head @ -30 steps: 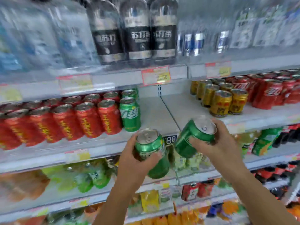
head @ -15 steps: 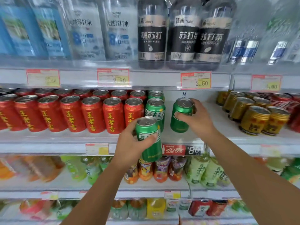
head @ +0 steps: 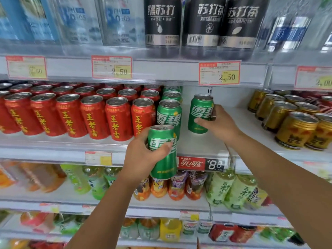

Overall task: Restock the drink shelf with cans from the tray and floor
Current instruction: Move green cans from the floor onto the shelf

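Right hand (head: pixel 221 125): is gripping a green can (head: pixel 200 114); placing it on the drink shelf (head: pixel 197 146) beside the green row (head: pixel 168 112)
Left hand (head: pixel 143 159): is clasping a second can (head: pixel 164 159) at the shelf edge
Next: probably releasing; then slotting the second alongside

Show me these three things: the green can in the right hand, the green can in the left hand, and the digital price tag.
Right-hand can (head: pixel 199 112): head view, on the white lettering.
Left-hand can (head: pixel 164 166): head view, on the plain green lower side.
Digital price tag (head: pixel 215 164): head view, on the black part with digits.
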Demonstrator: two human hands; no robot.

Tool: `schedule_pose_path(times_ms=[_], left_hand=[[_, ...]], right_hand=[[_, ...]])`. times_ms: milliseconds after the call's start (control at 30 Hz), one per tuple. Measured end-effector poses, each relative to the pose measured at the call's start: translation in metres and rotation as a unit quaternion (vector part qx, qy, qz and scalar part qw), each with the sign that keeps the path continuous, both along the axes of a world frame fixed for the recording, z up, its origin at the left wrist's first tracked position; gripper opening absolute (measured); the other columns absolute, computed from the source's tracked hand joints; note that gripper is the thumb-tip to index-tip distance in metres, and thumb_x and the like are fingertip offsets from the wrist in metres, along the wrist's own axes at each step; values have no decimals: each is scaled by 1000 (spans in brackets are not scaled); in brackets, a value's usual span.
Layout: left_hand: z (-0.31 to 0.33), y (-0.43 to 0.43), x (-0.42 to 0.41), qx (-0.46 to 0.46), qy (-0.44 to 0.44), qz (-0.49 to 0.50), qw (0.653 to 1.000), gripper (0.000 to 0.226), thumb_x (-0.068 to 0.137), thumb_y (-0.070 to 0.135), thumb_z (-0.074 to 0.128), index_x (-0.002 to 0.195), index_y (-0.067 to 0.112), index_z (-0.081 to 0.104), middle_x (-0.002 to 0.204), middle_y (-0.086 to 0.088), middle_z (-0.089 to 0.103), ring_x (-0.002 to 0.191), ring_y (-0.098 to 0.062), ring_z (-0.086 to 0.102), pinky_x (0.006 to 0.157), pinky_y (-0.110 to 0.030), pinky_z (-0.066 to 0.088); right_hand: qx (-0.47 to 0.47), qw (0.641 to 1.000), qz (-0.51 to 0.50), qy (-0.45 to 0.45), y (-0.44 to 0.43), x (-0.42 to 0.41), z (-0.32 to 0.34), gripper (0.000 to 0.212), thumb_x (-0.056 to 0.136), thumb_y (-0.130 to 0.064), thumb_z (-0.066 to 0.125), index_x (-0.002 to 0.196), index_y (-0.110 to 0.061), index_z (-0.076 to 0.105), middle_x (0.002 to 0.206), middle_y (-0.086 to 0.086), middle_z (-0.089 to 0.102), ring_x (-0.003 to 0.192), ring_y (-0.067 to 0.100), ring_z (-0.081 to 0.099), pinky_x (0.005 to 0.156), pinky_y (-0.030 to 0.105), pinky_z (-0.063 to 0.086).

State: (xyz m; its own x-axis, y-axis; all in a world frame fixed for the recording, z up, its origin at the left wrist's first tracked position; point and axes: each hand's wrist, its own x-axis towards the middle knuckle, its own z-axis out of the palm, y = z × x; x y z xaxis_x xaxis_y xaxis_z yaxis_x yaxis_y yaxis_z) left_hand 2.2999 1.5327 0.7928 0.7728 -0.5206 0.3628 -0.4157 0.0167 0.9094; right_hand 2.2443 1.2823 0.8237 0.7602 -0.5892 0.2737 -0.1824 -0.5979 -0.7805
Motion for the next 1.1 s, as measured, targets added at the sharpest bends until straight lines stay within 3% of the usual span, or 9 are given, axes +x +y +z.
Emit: schedule_pose_path(times_ms=[167,333,700,900,1100], left_hand=[[-5,0,3,-11,-13,-9,1000,46,64,52,71,105,34,64,94,15,74,84,-4,71,69,-21,57],[-6,-1,4,-23,-13,-23,999,46,65,49,72,106,29,66,94,13,75,84,-6,72,67,-19,54],[-9,-2,8,-27,-15,-30,999,48,65,52,70,107,30,67,96,10,75,87,-8,72,71,-23,58],[-8,-2,10,-23,-13,-34,999,44,66,51,69,105,32,67,94,11,75,85,-7,72,68,-20,56],[0,-1,5,-4,7,-34,999,44,64,50,70,104,31,66,94,13,74,84,-4,71,66,-17,54]], right_hand=[[-2,1000,2,4,-21,38,-1,65,82,-35,74,133,-11,42,131,7,57,117,23,55,90,28,41],[3,1000,-11,0,-35,71,2,67,82,-35,74,135,-11,39,134,10,56,122,28,53,98,36,43],[8,1000,-26,-1,-62,107,3,68,82,-40,74,136,-11,43,131,11,58,120,29,55,99,36,45],[8,999,-46,-17,-60,117,-4,73,83,-44,71,141,-15,37,134,10,57,120,27,56,92,29,43],[54,996,-48,51,-42,92,13,89,84,-46,70,150,-10,22,151,12,37,134,29,41,102,35,38]])
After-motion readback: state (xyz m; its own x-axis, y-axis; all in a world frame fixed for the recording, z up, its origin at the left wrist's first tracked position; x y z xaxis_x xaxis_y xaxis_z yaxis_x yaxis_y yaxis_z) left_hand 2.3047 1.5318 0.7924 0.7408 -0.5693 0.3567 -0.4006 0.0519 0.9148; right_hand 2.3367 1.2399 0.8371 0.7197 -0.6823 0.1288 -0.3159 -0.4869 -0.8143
